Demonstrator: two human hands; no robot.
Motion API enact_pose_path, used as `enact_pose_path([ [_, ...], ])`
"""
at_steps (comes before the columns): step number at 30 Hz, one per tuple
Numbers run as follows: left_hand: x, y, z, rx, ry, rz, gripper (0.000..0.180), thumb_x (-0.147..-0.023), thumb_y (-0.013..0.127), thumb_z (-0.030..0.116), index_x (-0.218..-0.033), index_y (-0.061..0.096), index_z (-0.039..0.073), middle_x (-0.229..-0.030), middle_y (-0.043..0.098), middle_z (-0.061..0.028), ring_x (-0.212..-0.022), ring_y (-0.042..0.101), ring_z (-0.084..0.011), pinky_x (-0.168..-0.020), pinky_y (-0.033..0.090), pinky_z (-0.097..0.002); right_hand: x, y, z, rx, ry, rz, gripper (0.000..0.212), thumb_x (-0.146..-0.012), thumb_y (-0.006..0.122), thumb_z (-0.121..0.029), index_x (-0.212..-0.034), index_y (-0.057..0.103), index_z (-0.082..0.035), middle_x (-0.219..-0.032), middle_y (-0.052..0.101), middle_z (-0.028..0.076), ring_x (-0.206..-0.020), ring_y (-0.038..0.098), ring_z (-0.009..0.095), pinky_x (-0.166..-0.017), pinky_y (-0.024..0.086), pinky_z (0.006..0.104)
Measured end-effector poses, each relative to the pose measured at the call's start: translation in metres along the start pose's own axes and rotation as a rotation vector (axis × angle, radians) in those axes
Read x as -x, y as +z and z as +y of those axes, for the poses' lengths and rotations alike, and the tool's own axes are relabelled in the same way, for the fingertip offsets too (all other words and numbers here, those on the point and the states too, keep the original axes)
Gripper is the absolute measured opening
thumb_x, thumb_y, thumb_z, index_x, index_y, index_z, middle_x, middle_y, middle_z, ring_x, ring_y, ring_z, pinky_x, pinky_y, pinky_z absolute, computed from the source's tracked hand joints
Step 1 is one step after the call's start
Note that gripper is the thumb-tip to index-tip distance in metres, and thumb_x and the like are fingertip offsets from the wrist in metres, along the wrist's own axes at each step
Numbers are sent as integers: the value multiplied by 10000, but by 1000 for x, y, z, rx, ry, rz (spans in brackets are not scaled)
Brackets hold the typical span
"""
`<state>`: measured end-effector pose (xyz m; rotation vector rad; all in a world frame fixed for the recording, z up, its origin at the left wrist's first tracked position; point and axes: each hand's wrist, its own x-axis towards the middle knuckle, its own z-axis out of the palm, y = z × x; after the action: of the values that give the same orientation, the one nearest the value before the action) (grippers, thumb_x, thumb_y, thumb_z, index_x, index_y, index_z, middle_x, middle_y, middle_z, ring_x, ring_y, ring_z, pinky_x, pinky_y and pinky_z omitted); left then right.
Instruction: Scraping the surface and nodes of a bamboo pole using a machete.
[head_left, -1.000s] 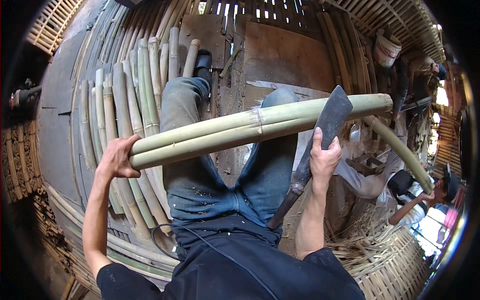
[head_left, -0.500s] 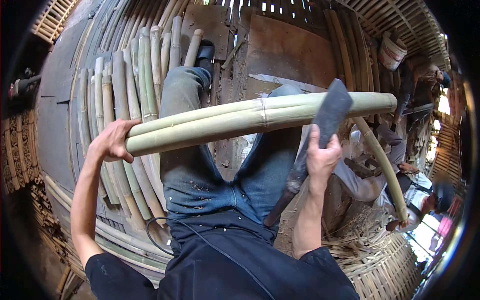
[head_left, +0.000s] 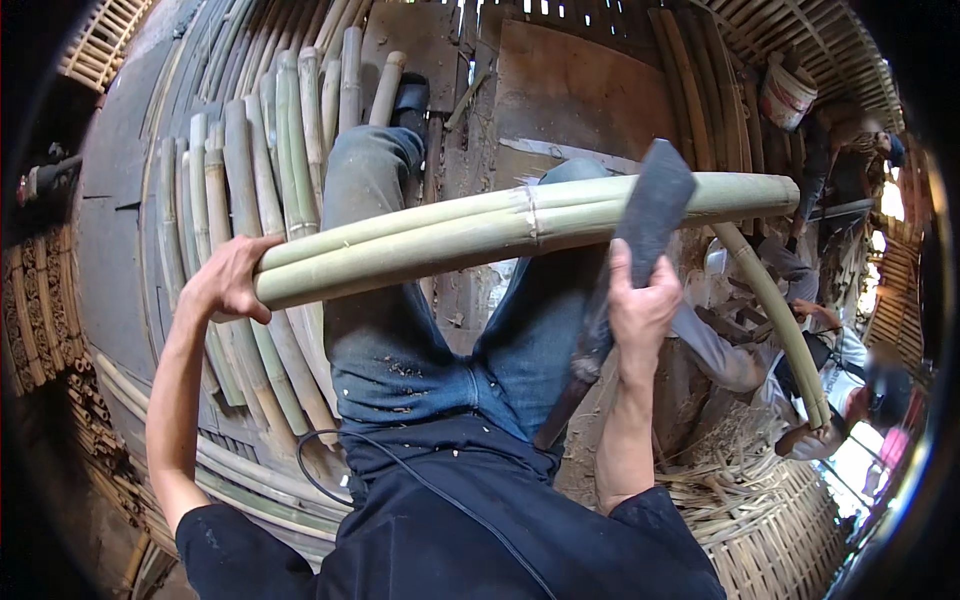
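Observation:
A pale green bamboo pole (head_left: 430,235) lies across my thighs, its left end nearer me and slightly lower than its right. A long groove runs along it, and a node ring shows near its middle. My left hand (head_left: 235,282) is wrapped round the left end, thumb below. In my right hand (head_left: 643,300) is a broad dark machete (head_left: 652,205), held by the blade with the thumb laid along it. Its blade tip crosses the pole right of the node. The brown handle slants down to my right thigh; whether the edge touches the bamboo, I cannot tell.
Several bamboo poles (head_left: 240,180) lie side by side on the left. At right, a co-worker (head_left: 825,370) holds another bamboo length (head_left: 770,310). A woven basket (head_left: 780,535) with split strips stands lower right, and a white bucket (head_left: 787,95) upper right. A cable (head_left: 400,462) loops over my shirt.
The pole's right part has risen slightly. The machete and my right hand have shifted a little up and left along the pole. My left hand keeps its hold.

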<state>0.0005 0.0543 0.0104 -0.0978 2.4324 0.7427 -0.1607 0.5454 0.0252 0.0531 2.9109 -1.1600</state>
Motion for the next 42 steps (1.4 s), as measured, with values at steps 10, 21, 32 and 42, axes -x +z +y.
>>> enact_pose_path([
  [10,10,4,10,4,-49,41,772,-393,839,298,-1103,682,37,-830,693,-232,-813,684,-468,-796,564,-522,63,86,-51,-16,-452,-397,505,-1001,770,-517,-856,612,-59,-637,676,216,-574,711,421,-521,570,501],
  [21,6,3,10,1,-8,71,721,-375,803,281,-1011,625,-9,-724,552,-168,-655,522,-402,-677,488,-487,34,62,-24,-77,-251,-224,523,-1008,762,-534,-946,673,-23,-734,745,215,-612,747,394,-580,591,498],
  [32,-6,-10,1,106,-58,-110,990,-365,841,255,-1298,699,-45,-995,769,-202,-875,727,-314,-882,588,-438,-11,-1,5,47,79,51,506,-1017,790,-502,-1075,757,0,-964,807,150,-829,753,267,-797,587,428],
  [42,-17,-18,-6,128,-94,-177,868,-362,819,233,-1187,734,-21,-986,780,-174,-896,734,-311,-865,590,-425,75,93,-56,-63,-425,-459,477,-990,782,-508,-914,655,-55,-721,731,206,-637,750,415,-592,602,512],
])
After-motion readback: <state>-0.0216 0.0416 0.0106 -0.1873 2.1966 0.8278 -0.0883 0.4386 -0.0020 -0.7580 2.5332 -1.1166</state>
